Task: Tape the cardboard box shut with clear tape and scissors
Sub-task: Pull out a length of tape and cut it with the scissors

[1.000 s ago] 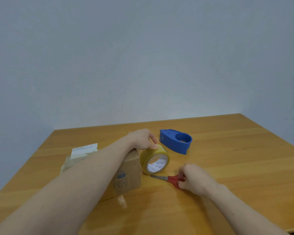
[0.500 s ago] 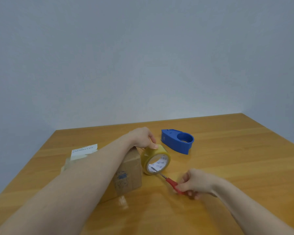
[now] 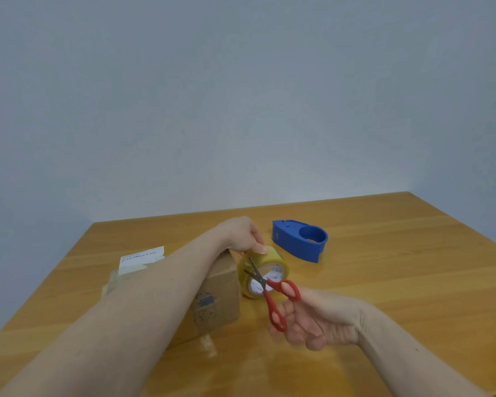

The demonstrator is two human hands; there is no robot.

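Note:
A brown cardboard box [image 3: 216, 299] lies on the wooden table [image 3: 384, 282], mostly hidden under my left forearm. My left hand [image 3: 239, 234] grips the top of a roll of clear tape [image 3: 262, 272] that stands on edge against the box's right end. My right hand [image 3: 312, 319] holds red-handled scissors [image 3: 272, 296] lifted off the table. Their blades are spread apart and point up-left in front of the roll's face.
A blue tape dispenser [image 3: 301, 240] sits behind and to the right of the roll. A white label [image 3: 141, 259] shows on the box's far left end. A small scrap of tape [image 3: 208, 346] lies on the table in front of the box.
My right hand has picked the scissors up from the table, turned palm up, and raised them in front of the roll with the blades apart. My left hand stays on the roll.

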